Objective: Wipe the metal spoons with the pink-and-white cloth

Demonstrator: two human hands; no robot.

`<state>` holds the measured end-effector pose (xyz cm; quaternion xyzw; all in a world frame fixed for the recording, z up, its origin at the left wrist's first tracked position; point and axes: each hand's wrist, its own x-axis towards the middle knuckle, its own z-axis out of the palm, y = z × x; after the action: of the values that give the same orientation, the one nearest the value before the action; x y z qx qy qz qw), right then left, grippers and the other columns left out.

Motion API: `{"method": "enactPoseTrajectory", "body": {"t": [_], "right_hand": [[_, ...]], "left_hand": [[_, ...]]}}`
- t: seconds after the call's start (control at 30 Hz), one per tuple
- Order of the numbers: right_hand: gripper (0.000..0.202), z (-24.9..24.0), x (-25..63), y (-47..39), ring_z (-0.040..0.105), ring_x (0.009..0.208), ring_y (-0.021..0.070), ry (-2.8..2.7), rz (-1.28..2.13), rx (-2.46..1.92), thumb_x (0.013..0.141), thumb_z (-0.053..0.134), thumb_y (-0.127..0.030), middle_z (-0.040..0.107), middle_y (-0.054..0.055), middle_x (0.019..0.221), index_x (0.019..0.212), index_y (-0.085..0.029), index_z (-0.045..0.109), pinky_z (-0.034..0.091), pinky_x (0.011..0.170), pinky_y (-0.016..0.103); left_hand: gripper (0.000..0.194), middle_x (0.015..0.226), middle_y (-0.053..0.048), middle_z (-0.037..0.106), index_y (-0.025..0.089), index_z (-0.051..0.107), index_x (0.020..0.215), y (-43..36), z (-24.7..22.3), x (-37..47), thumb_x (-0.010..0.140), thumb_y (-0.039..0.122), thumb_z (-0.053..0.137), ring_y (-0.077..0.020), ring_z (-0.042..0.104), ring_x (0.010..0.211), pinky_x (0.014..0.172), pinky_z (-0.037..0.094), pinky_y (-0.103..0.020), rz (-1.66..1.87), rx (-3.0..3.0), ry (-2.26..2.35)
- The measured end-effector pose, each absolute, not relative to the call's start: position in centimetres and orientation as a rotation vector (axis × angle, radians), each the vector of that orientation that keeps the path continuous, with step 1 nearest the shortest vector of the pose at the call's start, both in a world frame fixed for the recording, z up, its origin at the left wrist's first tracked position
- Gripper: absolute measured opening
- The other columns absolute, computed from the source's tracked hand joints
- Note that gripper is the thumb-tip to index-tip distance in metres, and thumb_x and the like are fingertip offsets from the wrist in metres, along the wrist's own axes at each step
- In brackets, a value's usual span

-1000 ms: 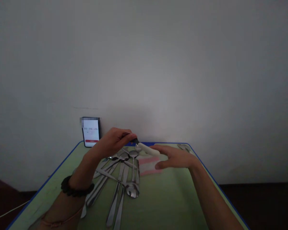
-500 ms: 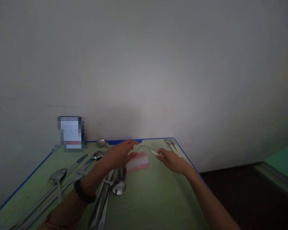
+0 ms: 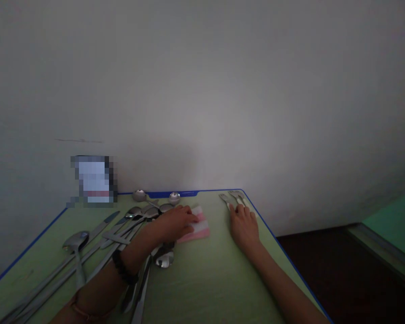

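My left hand (image 3: 179, 221), with a dark beaded bracelet at the wrist, rests on a pink and white cloth (image 3: 200, 229), its fingers bent over the cloth's upper left part. At the right of the table, my right hand (image 3: 243, 220) has its fingers on a fork (image 3: 224, 198) whose head points to the wall. Beside that fork lie other forks (image 3: 236, 195). A pile of metal spoons and knives (image 3: 121, 238) spreads to the left, partly hidden under my left forearm. One spoon (image 3: 164, 259) shows just below my left wrist.
A green table (image 3: 209, 279) with a blue edge stands against a grey wall (image 3: 202, 99). A blurred upright device (image 3: 94, 180) is at the back left. Two spoon heads (image 3: 139, 195) (image 3: 174, 197) lie near the back edge. Dark floor (image 3: 317, 265) shows at the right.
My right hand has moved right and set the fork down near the other forks. My left hand has lowered onto the cloth, and more spoons are visible behind it.
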<state>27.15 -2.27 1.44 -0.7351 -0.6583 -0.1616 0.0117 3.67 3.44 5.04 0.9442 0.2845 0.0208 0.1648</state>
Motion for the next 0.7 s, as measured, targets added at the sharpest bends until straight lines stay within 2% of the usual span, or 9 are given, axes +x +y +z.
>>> {"method": "enactPoseTrajectory", "body": {"t": [0.23, 0.33, 0.43, 0.57, 0.7], "right_hand": [[0.040, 1.2, 27.6, -1.0, 0.050, 0.093, 0.0275, -1.968, -0.604, -2.334, 0.088, 0.029, -0.012, 0.057, 0.016, 0.099, 0.119, -0.016, 0.054, 0.033, 0.075, 0.038], [0.042, 1.4, 26.7, -1.0, 0.049, 0.093, 0.0273, -1.939, -0.569, -2.308, 0.088, 0.029, -0.012, 0.057, 0.015, 0.100, 0.124, -0.015, 0.049, 0.034, 0.075, 0.038], [0.043, 1.7, 24.5, -1.6, 0.049, 0.093, 0.0259, -2.009, -0.467, -2.134, 0.090, 0.031, -0.017, 0.055, 0.014, 0.102, 0.131, -0.016, 0.041, 0.036, 0.078, 0.038], [0.045, 1.7, 20.3, -3.2, 0.047, 0.094, 0.0237, -2.141, -0.279, -1.752, 0.092, 0.032, -0.031, 0.054, 0.013, 0.105, 0.135, -0.017, 0.036, 0.036, 0.083, 0.037], [0.037, 1.3, 17.4, -4.0, 0.047, 0.096, 0.0238, -2.310, -0.098, -1.567, 0.091, 0.035, -0.039, 0.055, 0.011, 0.104, 0.118, -0.021, 0.052, 0.035, 0.083, 0.036]], "left_hand": [[0.029, 0.109, -0.006, 0.059, 0.024, 0.060, 0.110, 3.5, 5.1, 3.5, 0.083, 0.018, 0.051, -0.0203, 0.054, 0.100, 0.086, 0.042, -0.029, 0.080, 2.701, 0.791], [0.026, 0.108, -0.007, 0.058, 0.022, 0.060, 0.108, 3.7, 5.2, 3.4, 0.084, 0.019, 0.050, -0.0189, 0.055, 0.099, 0.086, 0.043, -0.028, 0.083, 2.680, 0.739], [0.022, 0.107, -0.007, 0.058, 0.019, 0.060, 0.104, 4.3, 5.6, 2.5, 0.086, 0.024, 0.048, -0.0178, 0.056, 0.096, 0.086, 0.043, -0.027, 0.140, 2.633, 0.799], [0.021, 0.103, -0.008, 0.058, 0.016, 0.060, 0.096, 4.8, 6.6, -0.4, 0.088, 0.027, 0.044, -0.0180, 0.056, 0.094, 0.084, 0.043, -0.027, 0.185, 2.606, 1.222], [0.021, 0.099, -0.009, 0.060, 0.015, 0.061, 0.091, 3.8, 6.8, -4.2, 0.087, 0.025, 0.043, -0.0191, 0.059, 0.089, 0.080, 0.044, -0.029, 0.048, 2.585, 1.508]]}}
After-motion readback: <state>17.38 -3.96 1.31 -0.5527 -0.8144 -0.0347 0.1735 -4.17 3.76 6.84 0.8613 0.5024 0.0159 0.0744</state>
